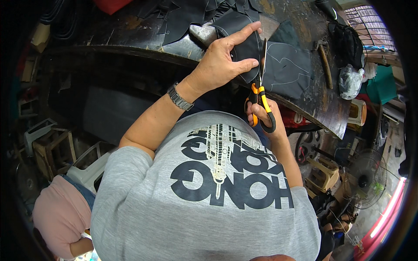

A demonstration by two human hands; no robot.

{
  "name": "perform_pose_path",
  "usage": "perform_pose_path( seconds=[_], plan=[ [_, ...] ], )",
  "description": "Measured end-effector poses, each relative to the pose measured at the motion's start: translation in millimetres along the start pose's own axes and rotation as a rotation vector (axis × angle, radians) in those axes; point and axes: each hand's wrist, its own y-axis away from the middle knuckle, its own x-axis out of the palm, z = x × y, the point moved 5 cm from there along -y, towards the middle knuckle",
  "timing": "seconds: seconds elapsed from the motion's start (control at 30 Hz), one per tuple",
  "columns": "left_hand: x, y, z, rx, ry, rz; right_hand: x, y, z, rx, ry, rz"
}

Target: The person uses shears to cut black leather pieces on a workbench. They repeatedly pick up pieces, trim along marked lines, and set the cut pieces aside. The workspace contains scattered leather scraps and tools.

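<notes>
My left hand point(226, 54) has its thumb and index finger spread across a piece of black sheet material point(247, 50) with a pale drawn outline, steadying it over the table edge; its other fingers are mostly hidden. Scissors point(263, 89) with yellow and black handles are in my right hand point(267, 115), fingers wrapped round the grips. Their blades point away from me along the right side of the piece, close to my left thumb. Right of the blades lies another black sheet point(289, 65) with white outlines drawn on it.
The dark worn table point(135, 37) carries a heap of black offcuts point(187, 17) at the back. A hammer point(325, 65) and a clear plastic bag point(350, 82) lie at right. A standing fan point(363, 178) and stools surround me; another person point(61, 213) is at lower left.
</notes>
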Motion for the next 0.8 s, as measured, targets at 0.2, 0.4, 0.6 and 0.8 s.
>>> perform_pose_path(
  seconds=[0.2, 0.4, 0.6, 0.8],
  plan=[
    [-0.3, 2.0, 5.0, -0.019, 0.02, 0.013, 1.0, 4.4, -8.7, 0.098, 0.03, -0.007],
    [2.6, 3.0, 5.5, -0.037, 0.035, 0.047, 1.4, 9.0, -11.5, 0.076, -0.018, 0.05],
    [0.4, 3.3, 1.9, -0.005, 0.005, 0.047, 8.8, 4.7, -14.0, 0.002, -0.15, 0.17],
    [3.5, 8.9, 0.2, -0.03, 0.017, 0.047, 4.5, 7.0, -14.7, -0.001, -0.103, 0.108]
  ],
)
